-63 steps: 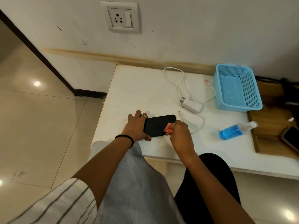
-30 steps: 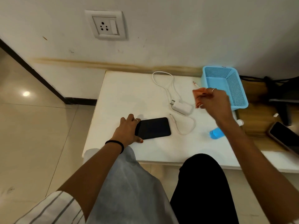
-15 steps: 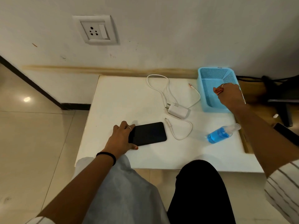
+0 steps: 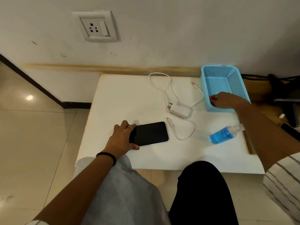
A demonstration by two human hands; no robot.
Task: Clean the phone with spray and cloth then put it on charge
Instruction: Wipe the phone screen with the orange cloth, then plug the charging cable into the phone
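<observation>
A black phone [image 4: 151,133] lies screen-up on the white table [image 4: 123,98]. My left hand [image 4: 121,138] grips its left end, thumb along the near edge and fingers at the far edge. My right hand [image 4: 225,101] reaches down into the near left corner of the blue basket [image 4: 217,67], fingers curled; only a reddish sliver of the orange cloth [image 4: 211,98] shows at the fingertips. The blue spray bottle [image 4: 222,136] lies on its side right of the phone. A white charger [image 4: 180,110] and its cable [image 4: 183,137] lie between the phone and the basket.
A wall socket [image 4: 95,27] sits above the table's far left. The cable's small plug end [image 4: 169,121] lies just right of the phone. A second dark phone [image 4: 290,131] rests on the wooden surface at the right. My knees are at the table's near edge.
My right hand lifted the orange cloth off the phone, carried it right and back, and lowered it into the basket. My left hand stayed on the phone.
</observation>
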